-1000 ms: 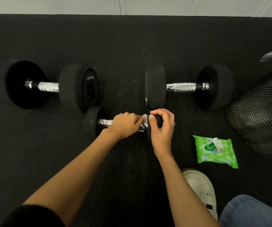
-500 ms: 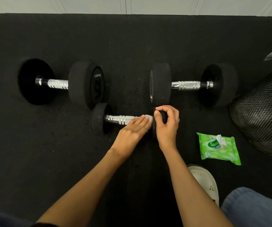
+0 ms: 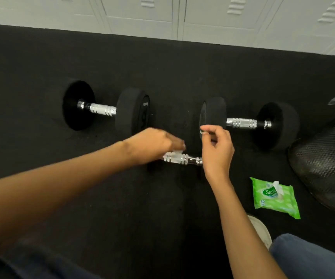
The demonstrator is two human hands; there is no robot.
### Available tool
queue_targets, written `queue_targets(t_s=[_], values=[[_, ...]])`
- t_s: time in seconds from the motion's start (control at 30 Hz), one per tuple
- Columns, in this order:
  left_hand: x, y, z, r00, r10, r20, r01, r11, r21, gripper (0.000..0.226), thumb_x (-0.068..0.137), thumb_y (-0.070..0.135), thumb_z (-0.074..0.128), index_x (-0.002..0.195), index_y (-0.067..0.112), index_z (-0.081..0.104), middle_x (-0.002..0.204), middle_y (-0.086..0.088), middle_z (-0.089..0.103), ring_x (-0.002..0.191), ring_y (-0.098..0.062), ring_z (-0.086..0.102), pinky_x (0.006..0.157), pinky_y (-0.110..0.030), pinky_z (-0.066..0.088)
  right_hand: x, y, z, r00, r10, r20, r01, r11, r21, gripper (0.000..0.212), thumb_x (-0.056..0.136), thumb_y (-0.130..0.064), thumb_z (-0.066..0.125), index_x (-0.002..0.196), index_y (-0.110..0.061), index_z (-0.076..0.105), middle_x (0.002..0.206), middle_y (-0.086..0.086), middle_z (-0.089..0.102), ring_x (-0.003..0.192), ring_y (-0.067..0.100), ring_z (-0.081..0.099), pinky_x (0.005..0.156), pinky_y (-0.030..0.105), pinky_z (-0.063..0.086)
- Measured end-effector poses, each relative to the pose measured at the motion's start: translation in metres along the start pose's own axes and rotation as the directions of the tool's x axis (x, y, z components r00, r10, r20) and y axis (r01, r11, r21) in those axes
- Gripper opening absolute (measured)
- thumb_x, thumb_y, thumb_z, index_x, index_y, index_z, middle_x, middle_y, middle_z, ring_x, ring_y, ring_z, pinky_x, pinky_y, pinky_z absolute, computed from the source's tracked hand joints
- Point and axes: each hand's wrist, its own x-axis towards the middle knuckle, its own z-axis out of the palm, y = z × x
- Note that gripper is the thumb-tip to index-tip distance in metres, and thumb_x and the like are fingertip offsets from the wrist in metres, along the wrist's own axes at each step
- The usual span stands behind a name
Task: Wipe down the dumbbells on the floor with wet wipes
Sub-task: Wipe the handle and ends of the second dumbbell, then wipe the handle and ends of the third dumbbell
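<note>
**A:** Entry one, the thing being cleaned?

**B:** One small dumbbell point(image 3: 188, 159) with a ribbed chrome handle. It lies on the black rubber floor point(image 3: 41, 87) at the centre of the view, nearer the person than the two bigger ones. Only the handle shows; both dark ends are hidden by the hands or lost against the floor.

**A:** What is on it?

**B:** One thin white wet wipe point(image 3: 175, 156), lying over the left part of the handle. The left hand point(image 3: 154, 144) has its fingers curled down, pinching the wipe against the chrome. This hand is blurred.

**A:** The other hand?

**B:** The right hand point(image 3: 218, 153) is at the handle's right end. Its fingers are curled, and the thumb and forefinger tips meet above. I cannot tell whether it grips the dumbbell's end.

**A:** Next outward.

**B:** The left large dumbbell point(image 3: 102, 109) has black round heads and a chrome handle, and lies just beyond the left hand. The right large dumbbell point(image 3: 241, 123) is of the same make and lies just beyond the right hand. The two lie roughly end to end with a gap between them.

**A:** Supplies?

**B:** One green pack of wet wipes point(image 3: 273, 200), flat on the floor to the right of the right forearm. A white sheet sticks out of its opening.

**A:** The margins?

**B:**
- One black mesh object point(image 3: 327, 164) at the right edge.
- One white shoe point(image 3: 260, 228) below the pack.
- One blue denim leg point(image 3: 313, 258) at the lower right.
- White locker doors point(image 3: 142, 17) along the top.
</note>
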Motion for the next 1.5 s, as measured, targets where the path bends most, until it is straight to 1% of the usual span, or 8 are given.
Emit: queue_targets(t_s=[0.27, 0.43, 0.53, 0.63, 0.73, 0.97, 1.3, 1.5], values=[[-0.035, -0.046, -0.077, 0.631, -0.684, -0.365, 0.417, 0.697, -0.583, 0.033, 0.095, 0.009, 0.053, 0.127, 0.012, 0.061, 0.126, -0.003, 0.063, 0.117, -0.008, 0.056, 0.086, 0.008, 0.03, 0.01, -0.078, 0.06, 0.944, -0.035, 0.329, -0.082, 0.939, 0.334, 0.021, 0.095, -0.02, 0.052, 0.112, -0.027, 0.063, 0.098, 0.0, 0.071, 0.091, 0.012, 0.068, 0.081, 0.03, 0.056], [-0.057, -0.053, -0.062, 0.433, -0.843, -0.318, 0.416, 0.501, -0.759, 0.037, 0.095, 0.017, 0.052, 0.133, 0.018, 0.055, 0.125, 0.002, 0.064, 0.113, -0.006, 0.058, 0.091, -0.011, 0.043, 0.01, -0.108, 0.125, 0.785, 0.064, 0.616, -0.487, 0.679, 0.549, 0.038, 0.097, -0.03, 0.051, 0.134, -0.023, 0.052, 0.126, 0.006, 0.059, 0.11, 0.024, 0.063, 0.083, 0.036, 0.056], [-0.068, -0.063, -0.049, 0.476, -0.862, -0.174, 0.334, 0.36, -0.871, 0.053, 0.093, 0.018, 0.051, 0.144, 0.018, 0.039, 0.139, 0.0, 0.052, 0.127, -0.008, 0.049, 0.104, -0.027, 0.043, 0.016, -0.116, 0.158, 0.734, 0.109, 0.671, -0.587, 0.599, 0.545, 0.04, 0.096, -0.027, 0.054, 0.135, -0.02, 0.05, 0.13, 0.013, 0.058, 0.114, 0.026, 0.061, 0.085, 0.037, 0.056], [-0.082, -0.078, -0.051, 0.518, -0.854, -0.055, 0.281, 0.23, -0.932, 0.062, 0.093, 0.017, 0.051, 0.149, 0.019, 0.024, 0.134, 0.009, 0.054, 0.114, 0.001, 0.054, 0.086, -0.009, 0.046, 0.022, -0.119, 0.185, 0.696, 0.152, 0.702, -0.629, 0.602, 0.492, 0.04, 0.096, -0.015, 0.054, 0.137, -0.017, 0.049, 0.129, 0.014, 0.058, 0.113, 0.026, 0.061, 0.092, 0.04, 0.054], [-0.104, -0.106, -0.056, 0.349, -0.933, -0.09, 0.302, 0.203, -0.932, 0.058, 0.094, 0.022, 0.051, 0.147, 0.019, 0.028, 0.101, 0.02, 0.062, 0.092, 0.007, 0.059, 0.084, -0.011, 0.048, 0.033, -0.122, 0.209, 0.66, 0.22, 0.718, -0.678, 0.587, 0.443, 0.045, 0.094, -0.002, 0.053, 0.138, -0.01, 0.044, 0.13, 0.018, 0.055, 0.11, 0.03, 0.062, 0.09, 0.043, 0.054], [-0.155, -0.178, -0.009, 0.016, -0.988, 0.157, 0.343, -0.142, -0.928, 0.094, 0.083, 0.057, 0.059, 0.151, 0.021, 0.006, 0.153, -0.01, 0.028, 0.137, -0.027, 0.034, 0.112, -0.041, 0.032, 0.064, -0.127, 0.252, 0.706, 0.2, 0.68, -0.456, 0.862, 0.22, 0.035, 0.084, 0.003, 0.062, 0.117, -0.005, 0.052, 0.118, 0.02, 0.059, 0.106, 0.034, 0.063, 0.055, 0.033, 0.048], [-0.122, -0.188, 0.036, -0.08, -0.994, 0.069, 0.319, -0.091, -0.943, 0.068, 0.089, 0.059, 0.047, 0.144, 0.035, 0.016, 0.143, -0.003, 0.017, 0.134, -0.034, 0.014, 0.108, -0.046, 0.022, 0.083, -0.101, 0.312, 0.79, -0.007, 0.613, 0.154, 0.97, -0.188, 0.032, 0.088, -0.002, 0.052, 0.11, -0.018, 0.069, 0.109, 0.004, 0.064, 0.096, 0.016, 0.059, 0.076, 0.026, 0.049], [-0.124, -0.188, 0.045, -0.088, -0.995, 0.038, 0.256, -0.06, -0.965, 0.065, 0.088, 0.058, 0.049, 0.142, 0.04, 0.018, 0.14, 0.002, 0.018, 0.133, -0.028, 0.012, 0.109, -0.053, 0.022, 0.073, -0.098, 0.339, 0.7, 0.156, 0.697, 0.147, 0.924, -0.354, 0.016, 0.086, -0.015, 0.059, 0.096, -0.008, 0.07, 0.102, 0.011, 0.066, 0.068, 0.012, 0.057, 0.042, 0.011, 0.041]])
